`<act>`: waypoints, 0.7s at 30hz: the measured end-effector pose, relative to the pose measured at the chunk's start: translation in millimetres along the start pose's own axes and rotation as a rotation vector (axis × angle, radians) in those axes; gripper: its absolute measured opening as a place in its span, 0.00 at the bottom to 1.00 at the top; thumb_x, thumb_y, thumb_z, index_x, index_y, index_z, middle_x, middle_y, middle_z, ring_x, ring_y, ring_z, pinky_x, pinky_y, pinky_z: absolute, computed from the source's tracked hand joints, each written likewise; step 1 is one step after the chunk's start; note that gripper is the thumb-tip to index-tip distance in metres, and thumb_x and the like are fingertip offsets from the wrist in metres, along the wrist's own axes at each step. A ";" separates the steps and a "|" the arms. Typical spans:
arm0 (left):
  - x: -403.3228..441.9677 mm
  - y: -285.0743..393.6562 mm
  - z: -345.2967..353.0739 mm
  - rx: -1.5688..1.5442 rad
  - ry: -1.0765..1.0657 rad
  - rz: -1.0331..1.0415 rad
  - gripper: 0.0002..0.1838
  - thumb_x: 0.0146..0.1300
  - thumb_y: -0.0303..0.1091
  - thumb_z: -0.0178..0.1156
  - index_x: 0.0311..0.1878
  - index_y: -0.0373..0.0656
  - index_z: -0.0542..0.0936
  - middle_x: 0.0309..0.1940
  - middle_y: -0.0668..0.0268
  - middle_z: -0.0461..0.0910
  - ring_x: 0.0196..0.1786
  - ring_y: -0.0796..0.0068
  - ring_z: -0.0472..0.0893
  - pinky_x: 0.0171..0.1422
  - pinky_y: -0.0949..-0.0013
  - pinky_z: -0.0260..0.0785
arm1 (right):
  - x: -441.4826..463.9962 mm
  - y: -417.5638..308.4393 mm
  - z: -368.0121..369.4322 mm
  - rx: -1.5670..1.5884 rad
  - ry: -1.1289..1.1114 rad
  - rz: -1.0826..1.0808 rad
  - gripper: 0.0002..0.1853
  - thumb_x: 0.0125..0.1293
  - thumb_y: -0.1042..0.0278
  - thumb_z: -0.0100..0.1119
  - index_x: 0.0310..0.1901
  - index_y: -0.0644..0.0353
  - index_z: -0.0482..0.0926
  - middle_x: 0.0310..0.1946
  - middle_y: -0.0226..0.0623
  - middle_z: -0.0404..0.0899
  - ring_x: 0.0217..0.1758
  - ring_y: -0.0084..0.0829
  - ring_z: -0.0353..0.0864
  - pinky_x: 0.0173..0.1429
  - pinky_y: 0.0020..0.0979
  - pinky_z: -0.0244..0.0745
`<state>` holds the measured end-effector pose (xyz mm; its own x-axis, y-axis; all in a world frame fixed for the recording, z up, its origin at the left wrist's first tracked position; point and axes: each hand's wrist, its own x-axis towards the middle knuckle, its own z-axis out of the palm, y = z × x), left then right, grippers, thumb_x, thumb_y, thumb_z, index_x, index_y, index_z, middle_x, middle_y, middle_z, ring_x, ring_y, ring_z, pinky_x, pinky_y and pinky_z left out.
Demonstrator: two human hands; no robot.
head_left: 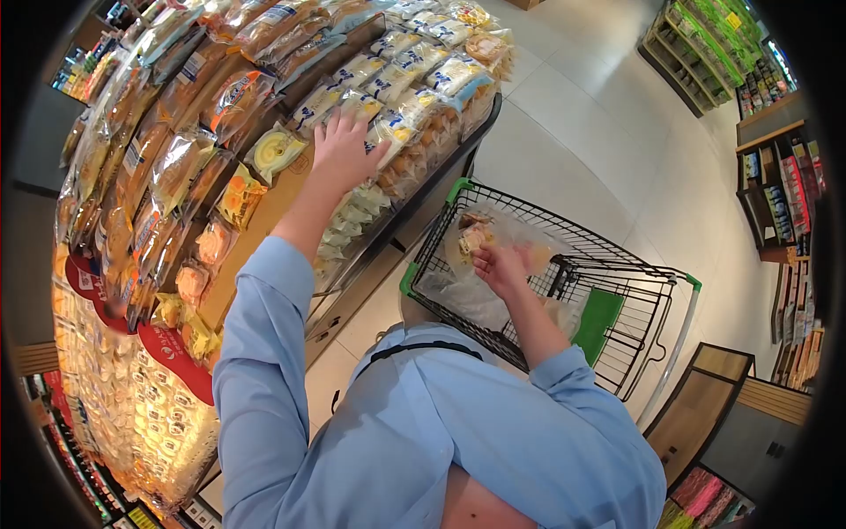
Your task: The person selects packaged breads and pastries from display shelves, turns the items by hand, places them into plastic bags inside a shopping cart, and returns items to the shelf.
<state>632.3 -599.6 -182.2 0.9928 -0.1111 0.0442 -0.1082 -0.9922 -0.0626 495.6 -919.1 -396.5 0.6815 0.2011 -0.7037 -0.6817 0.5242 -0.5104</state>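
My left hand (pixel 348 150) reaches over the bread display with its fingers spread, at the edge of rows of white and blue wrapped packages (pixel 392 79). Nothing is gripped in it. A round yellow wrapped bun (pixel 277 150) lies just left of that hand. Over the shopping cart (pixel 648 264), my right hand (pixel 502 269) has its fingers curled at a clear plastic bag (pixel 529 238) with a wrapped bread item (pixel 474 236) in it. The fingertips partly overlap the bag.
Long wrapped loaves (pixel 181 163) fill the upper left of the display, above a red curved sign (pixel 167 348). The cart, with a green panel (pixel 599 324), stands close to my body. Shelves (pixel 696 57) and a wooden cabinet (pixel 701 406) stand at the right.
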 end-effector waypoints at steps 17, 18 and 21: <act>46.0 -4.2 19.8 -0.007 0.050 0.117 0.33 0.73 0.60 0.49 0.73 0.50 0.68 0.78 0.58 0.59 0.81 0.55 0.54 0.81 0.43 0.47 | -17.2 43.2 -21.4 -0.117 -0.026 0.073 0.13 0.71 0.60 0.57 0.50 0.58 0.75 0.38 0.34 0.81 0.35 0.28 0.82 0.39 0.29 0.79; 42.5 -0.9 19.1 0.000 0.192 0.167 0.33 0.73 0.60 0.49 0.72 0.49 0.68 0.77 0.57 0.61 0.81 0.54 0.55 0.81 0.43 0.47 | -11.6 45.3 -26.5 -0.128 0.007 0.086 0.12 0.71 0.61 0.57 0.49 0.59 0.75 0.39 0.34 0.81 0.35 0.28 0.82 0.39 0.28 0.79; 24.3 24.6 13.4 -0.027 0.446 0.288 0.29 0.72 0.51 0.56 0.68 0.44 0.71 0.72 0.52 0.67 0.76 0.52 0.62 0.80 0.45 0.51 | -2.6 55.4 -42.6 -0.132 0.037 0.079 0.11 0.71 0.62 0.55 0.47 0.59 0.76 0.40 0.35 0.81 0.35 0.27 0.82 0.37 0.28 0.79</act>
<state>654.5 -626.0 -195.9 0.8053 -0.3867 0.4495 -0.3801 -0.9185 -0.1093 444.7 -925.8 -444.0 0.6157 0.2056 -0.7607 -0.7635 0.3945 -0.5114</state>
